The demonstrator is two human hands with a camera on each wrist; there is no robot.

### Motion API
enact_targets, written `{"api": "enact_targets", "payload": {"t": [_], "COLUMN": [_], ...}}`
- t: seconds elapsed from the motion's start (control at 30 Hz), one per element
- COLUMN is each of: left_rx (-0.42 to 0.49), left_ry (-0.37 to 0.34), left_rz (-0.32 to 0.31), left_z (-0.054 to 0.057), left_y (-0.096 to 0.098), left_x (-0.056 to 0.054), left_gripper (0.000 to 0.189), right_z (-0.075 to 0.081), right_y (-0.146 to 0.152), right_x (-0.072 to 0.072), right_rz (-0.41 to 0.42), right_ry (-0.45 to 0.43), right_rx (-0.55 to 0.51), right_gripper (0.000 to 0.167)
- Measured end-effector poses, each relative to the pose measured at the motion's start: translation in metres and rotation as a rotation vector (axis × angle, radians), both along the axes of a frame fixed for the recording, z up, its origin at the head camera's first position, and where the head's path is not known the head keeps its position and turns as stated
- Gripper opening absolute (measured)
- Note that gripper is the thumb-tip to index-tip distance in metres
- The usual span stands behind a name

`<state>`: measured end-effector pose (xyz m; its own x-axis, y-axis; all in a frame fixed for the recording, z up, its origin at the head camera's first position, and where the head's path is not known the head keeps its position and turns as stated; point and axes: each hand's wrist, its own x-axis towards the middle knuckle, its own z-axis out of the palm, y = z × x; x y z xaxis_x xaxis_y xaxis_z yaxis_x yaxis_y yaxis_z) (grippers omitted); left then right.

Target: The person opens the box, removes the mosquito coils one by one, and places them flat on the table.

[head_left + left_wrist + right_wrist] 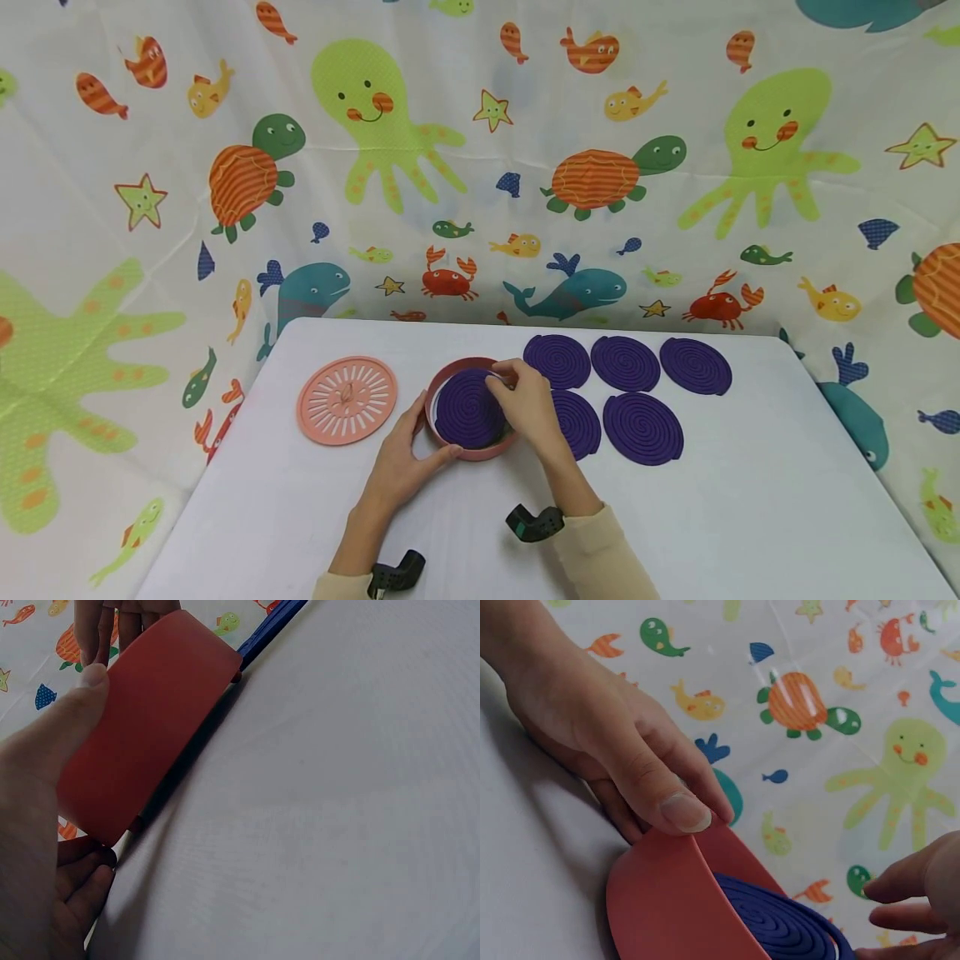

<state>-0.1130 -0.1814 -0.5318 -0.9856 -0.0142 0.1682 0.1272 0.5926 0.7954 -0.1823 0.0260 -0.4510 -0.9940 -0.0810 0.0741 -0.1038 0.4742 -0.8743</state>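
Observation:
A purple mosquito coil (469,408) lies over the opening of a round pink box (480,455). In the right wrist view the coil (769,915) sits tilted, part of it beyond the rim of the box (656,892). My left hand (401,462) grips the box from the left, thumb at the near rim and fingers round the far side. My right hand (528,404) pinches the coil's right edge; its fingers (919,889) partly show in the right wrist view. The box wall (150,720) fills much of the left wrist view.
A pink slotted lid (347,401) lies left of the box. Several more purple coils (643,428) lie in two rows to the right, one partly behind my right hand. A white table (750,500) carries everything, with a sea-animal curtain (480,242) behind it.

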Motion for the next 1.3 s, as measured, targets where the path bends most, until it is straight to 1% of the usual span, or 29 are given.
{"api": "enact_targets", "payload": {"t": [0.17, 0.3, 0.43, 0.53, 0.8, 0.97, 1.13, 1.3], "left_rx": [0.002, 0.002, -0.001, 0.001, -0.001, 0.000, 0.002, 0.014], "left_ry": [-0.003, -0.014, -0.024, -0.023, -0.016, -0.013, -0.013, -0.020], "left_rz": [-0.002, -0.001, 0.000, 0.000, 0.002, 0.002, 0.002, -0.003], "left_z": [0.000, 0.001, 0.001, 0.001, 0.000, -0.001, -0.003, -0.002], "left_y": [0.000, 0.000, 0.000, 0.000, 0.000, 0.000, -0.001, 0.000], "left_x": [0.000, 0.001, 0.001, 0.002, 0.002, 0.001, 0.001, 0.001], "left_gripper": [0.105, 0.105, 0.105, 0.104, 0.104, 0.104, 0.104, 0.105], "right_z": [0.000, -0.002, -0.002, -0.001, 0.000, 0.000, -0.001, 0.000], "right_y": [0.002, 0.003, 0.005, 0.007, 0.015, 0.018, 0.019, 0.021], "right_x": [-0.001, -0.001, -0.001, -0.001, -0.003, -0.005, -0.006, -0.005], "right_rz": [0.007, 0.033, 0.078, 0.128, 0.245, 0.294, 0.303, 0.274], "right_ry": [-0.017, -0.035, -0.031, -0.021, -0.049, -0.044, -0.018, 0.007], "right_rx": [-0.034, -0.027, 0.027, 0.070, 0.149, 0.182, 0.167, 0.132], "right_gripper": [0.027, 0.023, 0.020, 0.019, 0.021, 0.020, 0.019, 0.019]}}
